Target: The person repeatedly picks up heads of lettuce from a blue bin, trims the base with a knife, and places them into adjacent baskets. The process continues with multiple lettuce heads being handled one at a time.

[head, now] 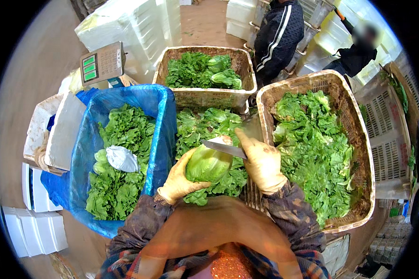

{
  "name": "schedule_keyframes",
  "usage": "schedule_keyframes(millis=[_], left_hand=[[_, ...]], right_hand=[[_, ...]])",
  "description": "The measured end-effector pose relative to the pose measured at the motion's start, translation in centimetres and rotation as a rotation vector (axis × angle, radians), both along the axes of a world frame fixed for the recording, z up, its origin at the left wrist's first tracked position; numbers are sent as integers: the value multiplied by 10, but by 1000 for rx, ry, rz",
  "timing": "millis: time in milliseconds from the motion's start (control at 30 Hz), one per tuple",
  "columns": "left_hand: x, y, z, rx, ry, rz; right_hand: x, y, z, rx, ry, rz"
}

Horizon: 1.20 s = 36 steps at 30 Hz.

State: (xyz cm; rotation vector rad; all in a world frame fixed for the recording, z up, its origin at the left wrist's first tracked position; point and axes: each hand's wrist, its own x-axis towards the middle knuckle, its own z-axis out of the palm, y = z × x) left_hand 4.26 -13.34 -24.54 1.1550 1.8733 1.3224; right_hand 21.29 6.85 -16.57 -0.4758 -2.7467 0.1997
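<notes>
My gloved left hand (183,178) cups a head of leafy lettuce (209,164), its pale cut stem end pointing away from me. In my gloved right hand (263,165) is a knife (225,149), with the blade lying across the lettuce near the stem and my index finger stretched forward. Loose green leaves (209,120) lie beneath and beyond both hands. To the left, a crate lined with blue plastic (166,104) holds lettuce and a white wrapped bundle (123,159). A dirty plastic crate (365,150) full of leaves stands to the right.
Another crate (209,91) with lettuce heads stands ahead. A digital scale (103,63) is at the upper left, near stacked white foam boxes (125,26). One person (279,38) stands just beyond the crates; another person (356,55) is farther right, among more boxes.
</notes>
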Motion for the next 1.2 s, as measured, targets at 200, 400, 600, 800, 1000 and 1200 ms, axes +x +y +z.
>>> schedule_keyframes(millis=[200, 400, 600, 800, 1000, 1200], left_hand=[[14, -5, -4, 50, 134, -12], [-5, -20, -5, 308, 167, -156], [-8, -21, -5, 150, 50, 90], [27, 24, -7, 227, -387, 117], [-15, -37, 23, 81, -162, 268], [-175, -77, 100, 72, 513, 272]], right_hand=[[4, 5, 2, -53, -6, 91], [38, 95, -63, -39, -261, -306], [-7, 46, -26, -1119, 115, -41], [-45, 54, -43, -1144, 278, 201], [-102, 56, -45, -755, 111, 322], [-125, 63, -51, -845, 140, 93]])
